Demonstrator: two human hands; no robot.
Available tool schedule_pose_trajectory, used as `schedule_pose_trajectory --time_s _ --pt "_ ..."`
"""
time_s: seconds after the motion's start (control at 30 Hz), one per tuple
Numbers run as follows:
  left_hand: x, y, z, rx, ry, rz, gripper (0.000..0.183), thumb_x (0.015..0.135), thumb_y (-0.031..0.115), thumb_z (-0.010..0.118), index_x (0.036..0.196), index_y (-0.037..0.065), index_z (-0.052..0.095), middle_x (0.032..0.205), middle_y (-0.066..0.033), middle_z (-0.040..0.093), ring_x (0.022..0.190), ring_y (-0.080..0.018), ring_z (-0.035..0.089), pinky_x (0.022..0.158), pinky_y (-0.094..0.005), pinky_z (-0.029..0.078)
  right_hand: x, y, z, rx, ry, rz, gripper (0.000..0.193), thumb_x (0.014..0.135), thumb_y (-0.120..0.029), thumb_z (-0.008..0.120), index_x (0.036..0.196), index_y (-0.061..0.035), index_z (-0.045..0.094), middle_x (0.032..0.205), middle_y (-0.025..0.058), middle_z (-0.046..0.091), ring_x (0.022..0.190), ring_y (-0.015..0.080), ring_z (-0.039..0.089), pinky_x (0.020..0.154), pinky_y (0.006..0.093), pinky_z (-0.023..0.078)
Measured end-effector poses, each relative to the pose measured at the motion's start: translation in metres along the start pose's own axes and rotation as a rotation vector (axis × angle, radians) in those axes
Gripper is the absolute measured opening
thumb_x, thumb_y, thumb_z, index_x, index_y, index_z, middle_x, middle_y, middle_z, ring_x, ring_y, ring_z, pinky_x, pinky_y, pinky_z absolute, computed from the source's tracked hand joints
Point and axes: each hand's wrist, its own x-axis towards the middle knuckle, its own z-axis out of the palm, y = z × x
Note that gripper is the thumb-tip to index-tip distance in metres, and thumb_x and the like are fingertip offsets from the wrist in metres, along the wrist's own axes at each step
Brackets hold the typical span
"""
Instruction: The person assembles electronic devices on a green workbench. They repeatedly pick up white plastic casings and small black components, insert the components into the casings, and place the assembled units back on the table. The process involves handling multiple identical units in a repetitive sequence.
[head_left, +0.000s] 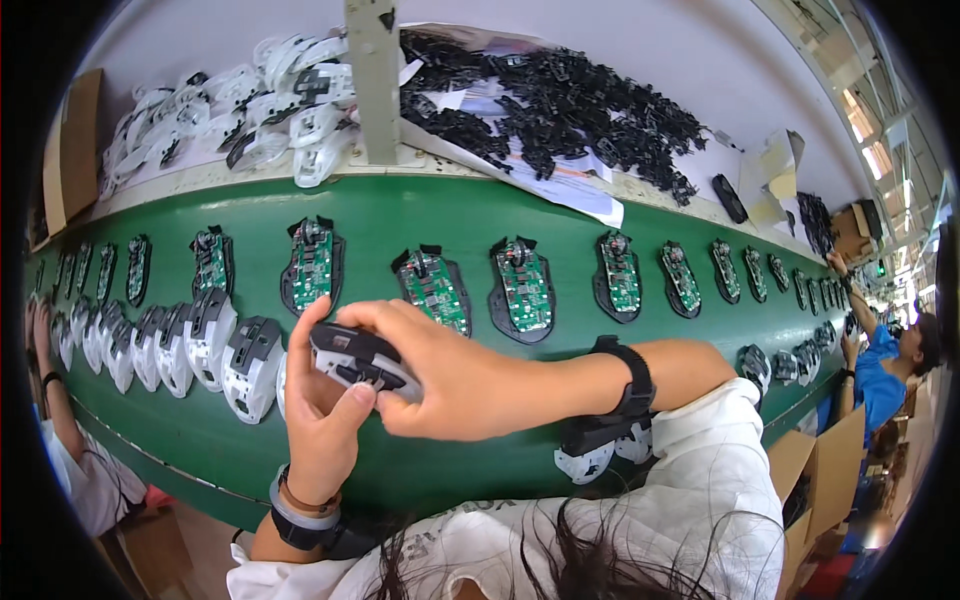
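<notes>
Both hands grip one grey mouse shell [360,362] over the green belt's [420,205] near edge: left hand [322,415] cradles underneath, right hand [450,375] clamps on top, long axis left-right.

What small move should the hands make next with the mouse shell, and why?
Probably lower the mouse shell onto the green belt. Both the left hand and the right hand grip it above the belt, and a row of white shells already lies just left of it.
</notes>
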Motion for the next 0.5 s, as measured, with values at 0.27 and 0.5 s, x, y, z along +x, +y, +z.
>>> schedule_pose_trajectory --time_s 0.27,0.5 --pt "0.005 0.013 -0.015 -0.253 -0.218 -0.258 0.067 0.07 0.005 0.072 0.128 0.004 0.038 0.138 -0.0239 0.042 0.128 -0.0332 0.044 0.105 -0.0444 0.038 -0.039 0.001 -0.03 -0.306 0.108 -0.256 0.059 0.08 -0.014 0.066 0.131 -0.0009 0.038 0.12 0.0198 0.046 0.111 0.033 0.048 0.094 0.0397 0.042" --pt "0.002 -0.017 0.015 0.236 -0.49 -0.35 0.061 0.075 -0.013 0.052 0.134 0.0 0.043 0.148 -0.0154 0.034 0.135 -0.0218 0.035 0.109 -0.0364 0.028 -0.148 0.12 -0.313 -1.105 1.059 0.609 0.032 0.084 -0.016 0.055 0.114 -0.0045 0.061 0.111 0.0232 0.061 0.106 0.0372 0.057 0.093 0.044 0.045"
